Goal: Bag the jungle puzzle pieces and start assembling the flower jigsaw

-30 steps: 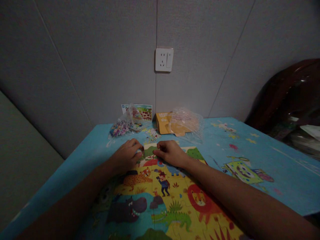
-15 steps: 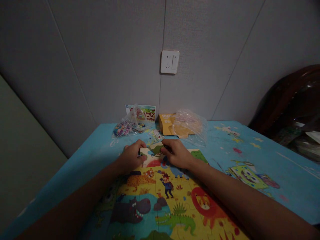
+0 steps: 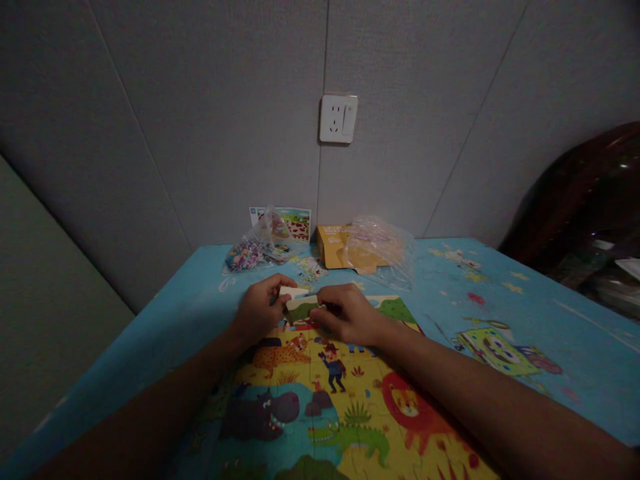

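An animal jigsaw puzzle [image 3: 350, 393] lies flat before me, showing a hippo, a crocodile, a lion, a leopard and a figure in a hat. Over its far edge, my left hand [image 3: 261, 307] pinches a pale puzzle piece [image 3: 293, 292] between thumb and fingers. My right hand [image 3: 350, 312] grips a green and cream puzzle piece [image 3: 302, 309] from its right side. The two pieces overlap in view; whether they are joined I cannot tell. Behind the hands, part of the puzzle's far edge is hidden.
Against the wall stand a picture card [image 3: 295, 223], a clear bag of puzzle pieces [image 3: 250, 255] and a yellow box [image 3: 333, 248] with clear plastic wrap [image 3: 387, 250] on it. A blue cartoon-print cloth [image 3: 445, 293] covers the table. A dark chair back [image 3: 565, 193] rises at right.
The green and cream piece has come up off the puzzle's far edge and leftward, tilted towards me. My right hand moved slightly left with it; my left hand now pinches a pale piece beside it.
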Motion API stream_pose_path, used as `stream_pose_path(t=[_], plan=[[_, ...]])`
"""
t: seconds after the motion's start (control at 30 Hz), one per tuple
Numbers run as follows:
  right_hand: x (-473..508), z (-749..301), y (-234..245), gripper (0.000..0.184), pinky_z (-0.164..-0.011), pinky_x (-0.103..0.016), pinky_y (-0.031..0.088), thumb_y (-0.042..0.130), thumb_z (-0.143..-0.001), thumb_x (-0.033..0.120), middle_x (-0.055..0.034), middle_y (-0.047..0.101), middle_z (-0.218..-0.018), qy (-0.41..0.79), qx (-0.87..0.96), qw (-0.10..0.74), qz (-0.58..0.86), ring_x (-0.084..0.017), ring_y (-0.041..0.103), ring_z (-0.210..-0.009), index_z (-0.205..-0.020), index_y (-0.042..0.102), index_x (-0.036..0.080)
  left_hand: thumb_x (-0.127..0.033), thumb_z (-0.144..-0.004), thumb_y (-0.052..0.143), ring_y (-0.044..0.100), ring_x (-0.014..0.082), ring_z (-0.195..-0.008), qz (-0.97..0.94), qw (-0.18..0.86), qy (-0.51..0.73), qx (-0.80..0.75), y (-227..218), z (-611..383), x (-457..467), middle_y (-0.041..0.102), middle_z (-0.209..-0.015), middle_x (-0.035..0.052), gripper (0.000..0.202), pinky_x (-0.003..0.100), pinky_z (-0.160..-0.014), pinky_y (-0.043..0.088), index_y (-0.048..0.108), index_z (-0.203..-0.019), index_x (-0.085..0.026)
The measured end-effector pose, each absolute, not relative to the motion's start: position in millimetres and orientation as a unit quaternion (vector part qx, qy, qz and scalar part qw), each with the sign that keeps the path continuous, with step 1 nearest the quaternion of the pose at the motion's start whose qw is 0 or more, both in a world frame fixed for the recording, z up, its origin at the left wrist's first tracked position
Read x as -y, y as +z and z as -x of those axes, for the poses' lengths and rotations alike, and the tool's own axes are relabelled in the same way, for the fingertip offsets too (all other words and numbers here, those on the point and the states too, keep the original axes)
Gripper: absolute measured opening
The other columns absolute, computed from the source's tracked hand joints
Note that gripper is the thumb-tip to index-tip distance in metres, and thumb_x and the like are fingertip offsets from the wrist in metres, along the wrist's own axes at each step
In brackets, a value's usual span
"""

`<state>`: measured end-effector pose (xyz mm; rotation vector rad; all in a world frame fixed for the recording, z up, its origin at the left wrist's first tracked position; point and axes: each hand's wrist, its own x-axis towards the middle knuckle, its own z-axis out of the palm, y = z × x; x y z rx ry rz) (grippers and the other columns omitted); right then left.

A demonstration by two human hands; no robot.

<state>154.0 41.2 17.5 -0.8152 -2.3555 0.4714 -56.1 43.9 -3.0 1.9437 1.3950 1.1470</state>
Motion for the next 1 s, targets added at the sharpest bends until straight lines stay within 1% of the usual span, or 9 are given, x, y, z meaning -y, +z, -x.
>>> stream_pose_path(t=[0.1,0.2,0.3,0.43,0.5,0.57,0.73,0.9,1.0], plan=[[-40,-153,19,0.027,-0.053,-0.025,0.023,0.051,-0.085,0.032,0.0037,0.041,-0.056,0.167,0.86,0.349,0.332,-0.01,0.036,-0.052,-0.062,0.045,0.019,-0.024,-0.076,0.056,0.065,0.0171,-0.076,-0.654,0.324,0.487,-0.48,0,53,-42,0.069,-0.084,0.0042,0.024,0.026,-0.069,0.05,0.064,-0.095,-0.014],[-42,-153,18,0.025,-0.053,-0.026,0.024,0.056,-0.083,0.031,0.0038,0.043,-0.053,0.186,0.839,0.334,0.387,-0.01,0.037,-0.051,-0.062,0.049,0.019,-0.035,-0.08,0.06,0.064,0.0148,-0.068,-0.6,0.358,0.537,-0.473,5,49,-39,0.068,-0.075,0.0027,0.028,0.023,-0.06,0.05,0.065,-0.097,-0.013],[-45,-152,16,0.023,-0.054,-0.026,0.027,0.062,-0.081,0.033,0.0022,0.051,-0.054,0.226,0.807,0.312,0.448,-0.011,0.043,-0.051,-0.065,0.056,0.018,-0.037,-0.078,0.062,0.059,0.0121,-0.056,-0.619,0.393,0.506,-0.455,5,46,-37,0.065,-0.066,0.0,0.029,0.021,-0.051,0.046,0.067,-0.095,-0.014],[-46,-152,15,0.028,-0.059,-0.026,0.034,0.072,-0.072,0.035,-0.0034,0.063,-0.079,0.195,0.792,0.356,0.457,-0.013,0.051,-0.063,-0.088,0.058,0.017,-0.033,-0.078,0.064,0.064,0.0148,-0.068,-0.686,0.428,0.43,-0.401,-1,43,-35,0.071,-0.079,0.002,0.024,0.024,-0.062,0.051,0.068,-0.095,-0.016],[-47,-153,16,0.029,-0.059,-0.026,0.033,0.071,-0.073,0.033,-0.0046,0.063,-0.086,0.184,0.812,0.351,0.429,-0.013,0.051,-0.065,-0.094,0.057,0.017,-0.033,-0.082,0.06,0.065,0.0166,-0.076,-0.71,0.403,0.412,-0.404,-2,42,-35,0.071,-0.084,0.0027,0.024,0.026,-0.069,0.052,0.068,-0.098,-0.016],[-48,-157,20,0.015,-0.056,-0.026,0.03,0.064,-0.079,0.03,-0.002,0.06,-0.073,0.189,0.837,0.312,0.409,-0.012,0.047,-0.059,-0.082,0.056,0.018,-0.034,-0.085,0.057,0.065,0.0185,-0.086,-0.73,0.345,0.412,-0.422,-3,43,-35,0.071,-0.094,0.0042,0.027,0.029,-0.077,0.052,0.066,-0.104,-0.017],[-53,-172,32,0.023,-0.051,-0.026,0.024,0.06,-0.079,0.033,0.0036,0.044,-0.055,0.19,0.837,0.337,0.387,-0.009,0.037,-0.051,-0.065,0.048,0.018,-0.027,-0.091,0.043,0.054,0.0239,-0.108,-0.805,0.131,0.381,-0.435,-11,48,-43,0.064,-0.111,0.0103,0.033,0.04,-0.098,0.042,0.064,-0.113,-0.015],[-55,-176,33,0.018,-0.051,-0.026,0.021,0.06,-0.078,0.032,0.0058,0.04,-0.053,0.249,0.897,0.191,0.311,-0.008,0.032,-0.048,-0.069,0.054,0.017,-0.02,-0.085,0.051,0.047,0.0284,-0.112,-0.845,0.047,0.232,-0.48,-18,45,-47,0.058,-0.118,0.0096,0.031,0.045,-0.094,0.038,0.065,-0.113,-0.022],[-54,-173,33,0.018,-0.052,-0.026,0.02,0.06,-0.078,0.031,0.0052,0.041,-0.054,0.227,0.91,0.173,0.301,-0.009,0.031,-0.05,-0.069,0.054,0.017,-0.023,-0.082,0.056,0.047,0.0287,-0.111,-0.841,0.059,0.205,-0.497,-15,39,-46,0.057,-0.118,0.0093,0.029,0.044,-0.091,0.038,0.063,-0.11,-0.022]])
